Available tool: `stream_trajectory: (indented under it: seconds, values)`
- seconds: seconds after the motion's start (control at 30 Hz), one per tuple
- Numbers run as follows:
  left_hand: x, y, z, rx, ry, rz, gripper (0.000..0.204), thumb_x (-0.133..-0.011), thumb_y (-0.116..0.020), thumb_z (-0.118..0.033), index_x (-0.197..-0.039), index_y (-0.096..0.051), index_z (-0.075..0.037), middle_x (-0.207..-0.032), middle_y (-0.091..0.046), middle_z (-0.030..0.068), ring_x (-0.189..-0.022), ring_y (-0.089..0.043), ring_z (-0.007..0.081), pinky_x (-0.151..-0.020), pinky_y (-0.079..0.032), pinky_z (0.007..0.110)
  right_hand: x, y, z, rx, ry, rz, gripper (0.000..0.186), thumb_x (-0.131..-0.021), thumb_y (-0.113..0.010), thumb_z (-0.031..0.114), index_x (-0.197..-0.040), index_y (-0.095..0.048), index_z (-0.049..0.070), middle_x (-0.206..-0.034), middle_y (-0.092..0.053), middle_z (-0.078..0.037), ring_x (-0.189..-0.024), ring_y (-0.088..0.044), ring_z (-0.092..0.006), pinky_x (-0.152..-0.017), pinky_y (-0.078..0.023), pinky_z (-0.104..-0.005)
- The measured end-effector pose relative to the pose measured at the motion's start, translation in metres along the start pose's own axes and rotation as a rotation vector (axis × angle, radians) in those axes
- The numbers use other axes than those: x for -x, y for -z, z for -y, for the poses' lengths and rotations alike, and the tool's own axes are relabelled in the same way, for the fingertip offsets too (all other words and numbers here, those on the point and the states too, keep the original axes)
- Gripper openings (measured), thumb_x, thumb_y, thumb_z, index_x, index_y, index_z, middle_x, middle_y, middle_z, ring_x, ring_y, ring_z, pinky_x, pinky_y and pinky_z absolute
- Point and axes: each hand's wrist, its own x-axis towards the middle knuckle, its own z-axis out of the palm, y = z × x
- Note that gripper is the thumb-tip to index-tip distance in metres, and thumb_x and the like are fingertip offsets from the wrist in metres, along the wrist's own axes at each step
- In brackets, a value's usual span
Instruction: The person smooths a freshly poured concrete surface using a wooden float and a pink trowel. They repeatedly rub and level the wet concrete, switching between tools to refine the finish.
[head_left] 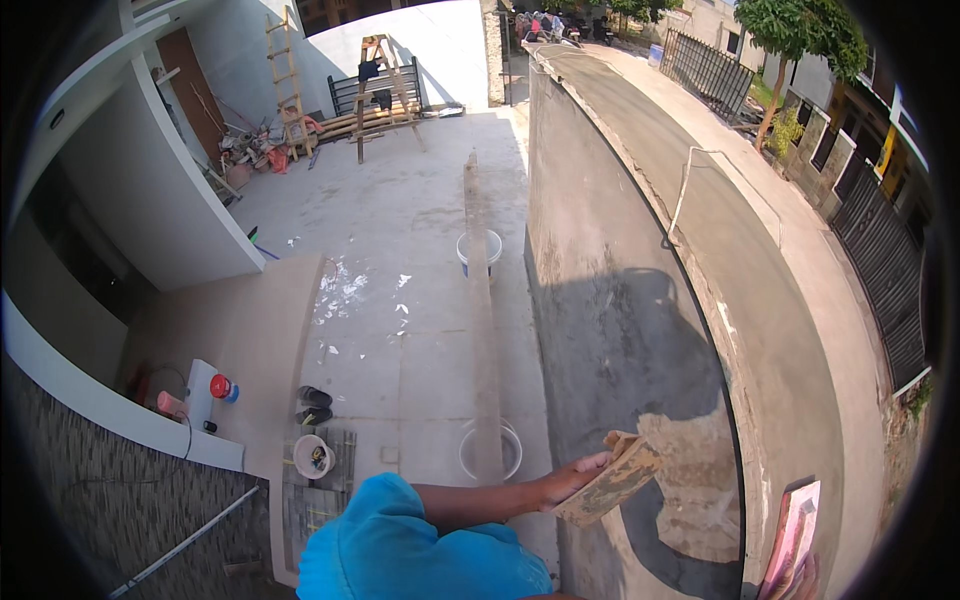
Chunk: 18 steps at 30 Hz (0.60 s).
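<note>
My left hand [578,479], reaching across from the blue sleeve, is closed around the handle of a wooden hand float [612,490] coated with dried mortar. This float is beside the inner face of a rendered wall [640,340]; whether it touches is unclear. Nearby, a bare tan patch [700,470] borders darker grey render. At the lower right my right hand [803,583] grips a pink, board-like float [793,530] over the wall's top ledge [790,440]. Only some fingers of that hand show; the rest is cut off by the picture's edge.
A long plank [478,330] runs above two white buckets [492,242], [508,440]. To the left are dark shoes [314,405] and a small tub [313,457]. A bent metal rod [684,190] rises from the wall. Ladders [283,80] and timber stand at the back.
</note>
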Motion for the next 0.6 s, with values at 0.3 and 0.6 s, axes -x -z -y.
stream_trajectory:
  seconds: [0.3,0.6]
  values:
    - [-0.008,-0.005,-0.014,0.199,0.007,-0.171,0.046,-0.1,-0.058,-0.019,-0.141,-0.046,-0.005,-0.121,-0.064,0.0065,-0.106,-0.066,0.014,-0.083,-0.058,0.029,0.009,-0.004,-0.005,-0.126,-0.194,-0.035,0.033,-0.098,-0.062,0.017,-0.125,-0.061,-0.002,-0.114,-0.066,-0.017,-0.105,-0.062,-0.0287,-0.093,-0.047,-0.0421]
    - [-0.023,-0.06,-0.102,-0.392,-0.445,-0.107,0.047,-0.101,-0.05,-0.029,-0.137,-0.048,0.0,-0.114,-0.065,0.0156,-0.097,-0.068,0.0264,-0.077,-0.061,0.042,0.061,-0.017,-0.011,-0.619,-0.327,-0.861,0.048,-0.098,-0.056,0.013,-0.141,-0.04,-0.003,-0.132,-0.055,-0.02,-0.124,-0.053,-0.0284,-0.105,-0.043,-0.0427]
